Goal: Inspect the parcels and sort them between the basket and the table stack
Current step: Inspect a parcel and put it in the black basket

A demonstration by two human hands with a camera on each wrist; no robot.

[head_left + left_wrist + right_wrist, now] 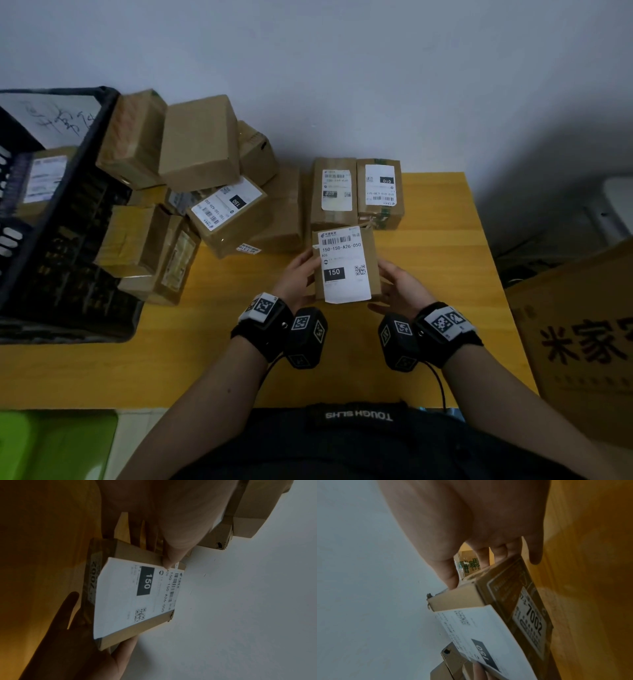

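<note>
I hold a small cardboard parcel (346, 265) above the yellow table (212, 349), its white label marked 150 facing up. My left hand (297, 274) grips its left edge, thumb on top; in the left wrist view the thumb (173, 555) presses the parcel (137, 599) near the label. My right hand (399, 286) cups the right side, fingers curled under; the right wrist view shows the fingers (452, 577) on the parcel (496, 601). A black basket (68, 219) stands at the left with a parcel inside. Two labelled parcels (356, 192) lie side by side at the back.
A loose heap of brown parcels (198, 178) lies between the basket and the two labelled ones. A big cardboard box (582, 339) stands off the table's right edge. A green object (51, 445) sits at lower left. The wall is close behind.
</note>
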